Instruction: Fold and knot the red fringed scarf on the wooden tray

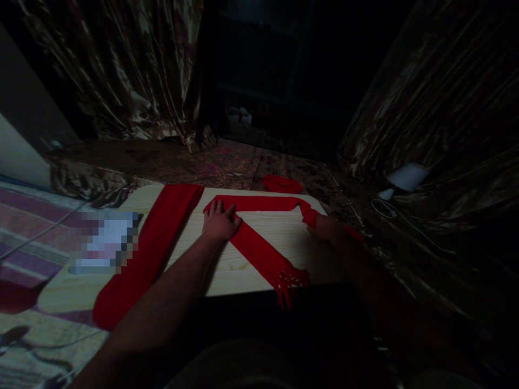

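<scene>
A red scarf (pixel 259 250) with a fringed end lies bent into an angle on a pale wooden tabletop (pixel 214 275). At its fold, my left hand (pixel 220 221) presses down flat with the fingers spread. My right hand (pixel 324 227) is closed round the bunched far part of the scarf at the board's right side. The fringe hangs toward the near edge. Left of my left arm, a wider strip of red cloth (pixel 158 237) lies across the board from the far edge to the near one.
A light object (pixel 105 240), blurred into blocks, lies at the board's left. More red cloth (pixel 281 183) shows past the far edge. At right are a pale lampshade-like object (pixel 408 176) and a white cord (pixel 421 233). Patterned curtains (pixel 141 70) hang behind. Striped bedding (pixel 36 216) is at left.
</scene>
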A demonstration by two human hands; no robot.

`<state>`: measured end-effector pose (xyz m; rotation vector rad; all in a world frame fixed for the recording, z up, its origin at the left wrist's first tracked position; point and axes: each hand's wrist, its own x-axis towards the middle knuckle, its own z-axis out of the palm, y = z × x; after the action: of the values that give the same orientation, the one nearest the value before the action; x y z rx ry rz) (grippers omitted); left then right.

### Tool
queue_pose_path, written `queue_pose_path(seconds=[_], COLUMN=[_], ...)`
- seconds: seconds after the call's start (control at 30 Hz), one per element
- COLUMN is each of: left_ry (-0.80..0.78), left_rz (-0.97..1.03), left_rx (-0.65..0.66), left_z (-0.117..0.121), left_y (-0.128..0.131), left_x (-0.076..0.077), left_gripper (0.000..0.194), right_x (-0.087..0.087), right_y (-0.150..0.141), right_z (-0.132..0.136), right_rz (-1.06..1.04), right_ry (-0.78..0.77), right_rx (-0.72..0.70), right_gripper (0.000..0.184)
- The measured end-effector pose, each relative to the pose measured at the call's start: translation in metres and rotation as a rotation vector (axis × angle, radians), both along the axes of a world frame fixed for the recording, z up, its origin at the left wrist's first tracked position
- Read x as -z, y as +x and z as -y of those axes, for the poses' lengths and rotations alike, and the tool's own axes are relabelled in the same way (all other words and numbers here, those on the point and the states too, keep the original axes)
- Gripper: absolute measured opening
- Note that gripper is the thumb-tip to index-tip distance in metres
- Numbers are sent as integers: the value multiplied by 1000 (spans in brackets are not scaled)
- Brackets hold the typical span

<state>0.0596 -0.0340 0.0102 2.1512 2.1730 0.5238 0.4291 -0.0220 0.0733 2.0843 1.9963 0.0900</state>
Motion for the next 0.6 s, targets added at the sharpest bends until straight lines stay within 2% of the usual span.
queue_pose_path(seconds=[0.07,0.13,0.3,0.4,0.5,0.6], left_ry=[-6,-23,-42,-36,-34,-35], left_rz=[-1,0,7,8,5,6], left_rx=[-1,-1,-3,-3,0,-9], left_z=[0,1,0,-1,-2,-1], left_y=[0,0,0,0,0,0], left_x=[0,-1,-1,0,2,1], left_gripper=[70,71,72,72,72,71], right_x=[4,5,1,-4,-11,-16], right_y=[1,2,7,4,-2,-9], right_z=[0,1,1,-2,-6,-7], right_rz=[21,32,36,18,-186,-575], right_ry=[21,23,-46,-23,24,-48], right_rx=[-8,-37,-104,-103,-65,-46], right_gripper=[41,40,61,63,49,33])
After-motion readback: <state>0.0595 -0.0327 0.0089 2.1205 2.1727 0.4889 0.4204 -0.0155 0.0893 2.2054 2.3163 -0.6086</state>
